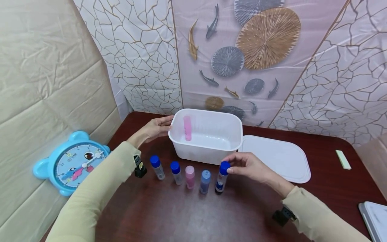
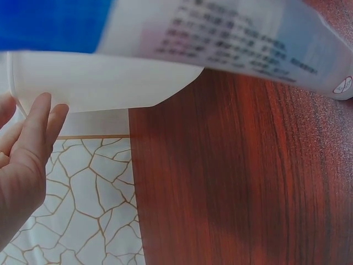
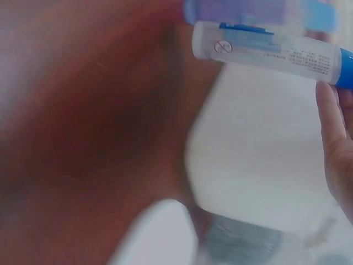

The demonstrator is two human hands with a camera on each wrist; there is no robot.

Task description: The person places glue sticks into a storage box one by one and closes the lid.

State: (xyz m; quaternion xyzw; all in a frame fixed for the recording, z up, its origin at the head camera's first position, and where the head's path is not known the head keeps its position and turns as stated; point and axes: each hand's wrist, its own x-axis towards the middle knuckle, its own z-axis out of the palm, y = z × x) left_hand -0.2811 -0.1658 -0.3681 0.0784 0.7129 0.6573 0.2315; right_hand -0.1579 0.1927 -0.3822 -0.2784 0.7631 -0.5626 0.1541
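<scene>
A white plastic tub (image 1: 208, 153) stands toward the back of the table, with a pink glue stick (image 1: 187, 128) upright inside against its left end. My left hand (image 1: 155, 129) rests against the tub's left end, fingers fairly straight along the outside. With thumb and fingers, my right hand (image 1: 246, 164) pinches the blue cap of a clear glue stick (image 1: 221, 181), held upright in front of the tub. Left of it stands a row of glue sticks: a blue one (image 1: 205, 182), a pink one (image 1: 189, 177), and two clear ones with blue caps (image 1: 176, 172).
The tub's white lid (image 1: 275, 158) lies flat to the right of the tub. A light blue animal-shaped clock (image 1: 80, 164) leans at the left wall. A pale green strip (image 1: 343, 159) lies far right, and a white-topped object (image 1: 375, 218) sits at the right edge.
</scene>
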